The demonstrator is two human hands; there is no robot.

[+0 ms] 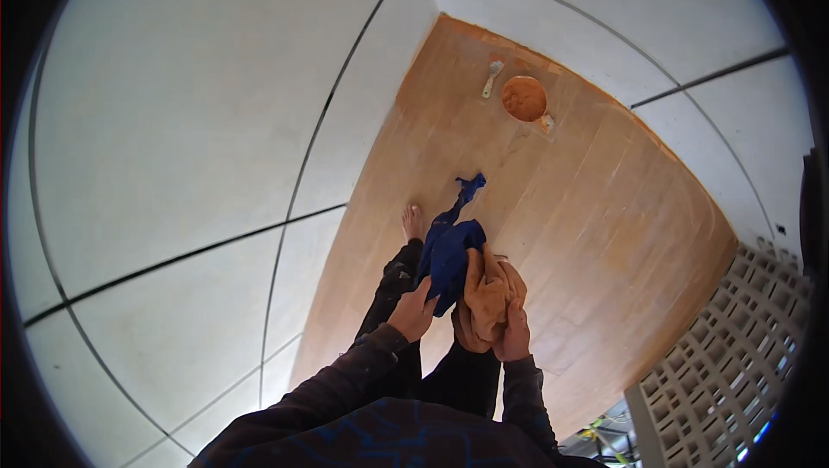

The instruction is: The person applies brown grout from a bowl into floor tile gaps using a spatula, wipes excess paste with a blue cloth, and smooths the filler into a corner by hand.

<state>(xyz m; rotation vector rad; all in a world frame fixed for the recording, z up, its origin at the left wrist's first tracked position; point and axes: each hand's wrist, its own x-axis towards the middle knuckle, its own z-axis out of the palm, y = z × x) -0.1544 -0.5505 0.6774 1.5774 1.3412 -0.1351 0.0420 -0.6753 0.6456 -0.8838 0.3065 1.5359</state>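
Closed round a dark blue cloth (pixel 453 254), my left hand (pixel 414 313) holds it in front of my body. A narrow strip of that cloth trails forward, away from me over the wooden floor. An orange-brown cloth (pixel 487 294) hangs bunched in my right hand (pixel 515 333), close beside the blue one. The two cloths touch or overlap between my hands. Some fingers of both hands are hidden by the fabric.
On the wooden floor (pixel 596 235), toward the far corner, stands a round tub of orange material (pixel 525 98). A light-handled brush or scraper (pixel 492 79) lies left of it. White panelled walls (pixel 199 97) rise around; a perforated block screen (pixel 725 338) is at right. My bare foot (pixel 413 223) shows.
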